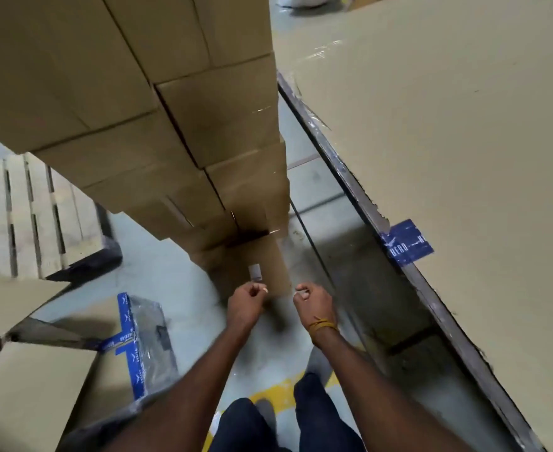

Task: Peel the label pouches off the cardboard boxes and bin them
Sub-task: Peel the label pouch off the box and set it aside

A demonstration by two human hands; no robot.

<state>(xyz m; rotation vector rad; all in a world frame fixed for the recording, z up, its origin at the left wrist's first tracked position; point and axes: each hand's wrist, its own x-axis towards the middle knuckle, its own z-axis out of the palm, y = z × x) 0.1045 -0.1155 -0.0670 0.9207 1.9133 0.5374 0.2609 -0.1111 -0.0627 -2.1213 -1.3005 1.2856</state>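
Note:
A tall stack of cardboard boxes rises ahead of me, leaning in the wide view. Its lowest box stands on the floor and carries a small grey label scrap on its face. My left hand and my right hand are both down at that box's lower edge, a hand's width apart, with fingers curled. Each pinches a small pale bit at its fingertips, which looks like the edge of a clear label pouch. The pouch itself is blurred and hard to make out.
A large flat cardboard sheet with blue tape fills the right side. A wooden pallet lies at the left. Wrapped boxes with blue tape sit at the lower left. A yellow floor line runs by my legs.

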